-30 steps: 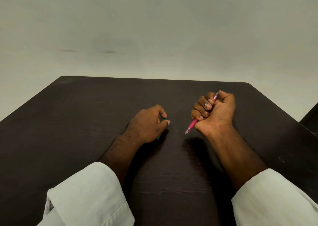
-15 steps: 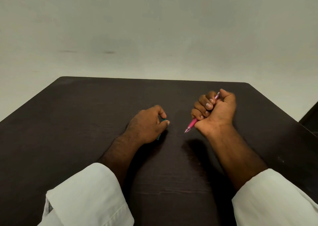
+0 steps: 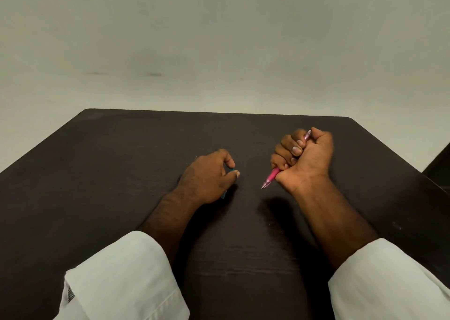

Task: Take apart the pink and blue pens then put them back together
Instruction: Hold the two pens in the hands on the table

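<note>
Where the dark, matte, wood-grained bench [image 3: 117,163] spreads, right hand [image 3: 307,160], grip fisted round slim translucent pink pen [image 3: 272,177], pointed tip slanting down-left, left hand [image 3: 205,177] knuckles up, grip curled over mostly hidden blue pen [image 3: 224,194], white cloth sleeves [image 3: 121,278].

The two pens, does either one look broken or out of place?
Nothing stands out. The pink pen looks whole, gripped in the right hand. The blue pen is mostly hidden inside the left hand, so its condition can't be judged.
</note>
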